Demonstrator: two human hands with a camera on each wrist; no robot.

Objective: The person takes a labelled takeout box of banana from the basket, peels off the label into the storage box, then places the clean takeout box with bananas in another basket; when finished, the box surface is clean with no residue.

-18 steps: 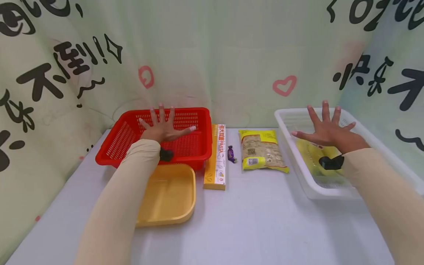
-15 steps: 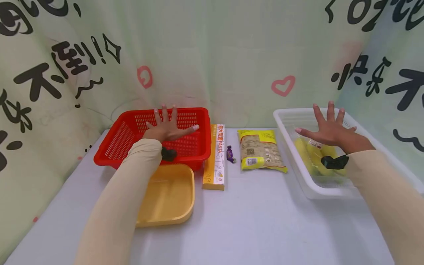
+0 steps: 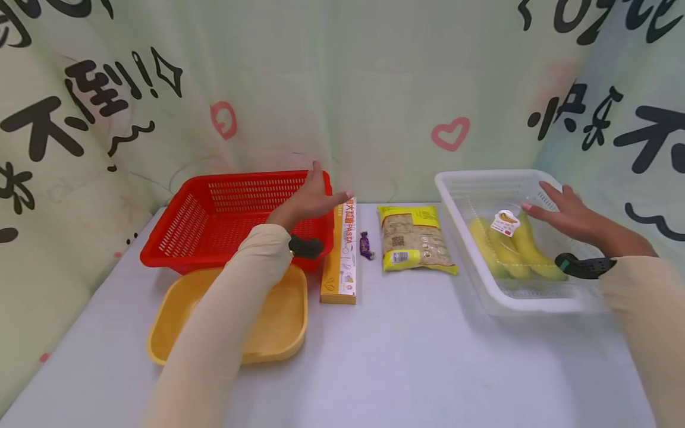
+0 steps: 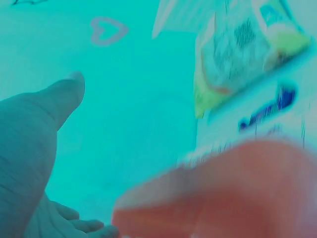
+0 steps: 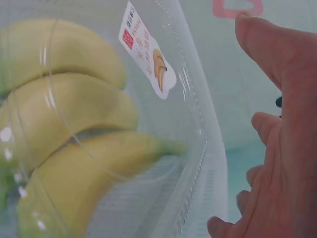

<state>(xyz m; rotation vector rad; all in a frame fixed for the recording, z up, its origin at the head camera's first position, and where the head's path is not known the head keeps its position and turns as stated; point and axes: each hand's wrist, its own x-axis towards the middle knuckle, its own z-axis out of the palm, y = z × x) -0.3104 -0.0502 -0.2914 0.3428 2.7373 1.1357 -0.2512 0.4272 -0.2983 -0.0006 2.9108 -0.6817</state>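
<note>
Visibly, space parts right hand (image 3: 583, 221) from bananas (image 3: 530, 246) near basket rim (image 3: 497, 173).

So on the tabletop (image 3: 407, 362), the left basket (image 3: 176, 232) sits at the back, with a tub (image 3: 283, 321) in front of it. Just right of that basket there's a pasta box (image 3: 342, 255) running front to back, then a wrapped candy (image 3: 366, 246), then a food packet (image 3: 417, 239). Past the packet is the right basket (image 3: 465, 244), bananas (image 3: 508, 252) in a clamshell inside it. Curtain (image 3: 380, 107) hangs behind the whole lot.
</note>
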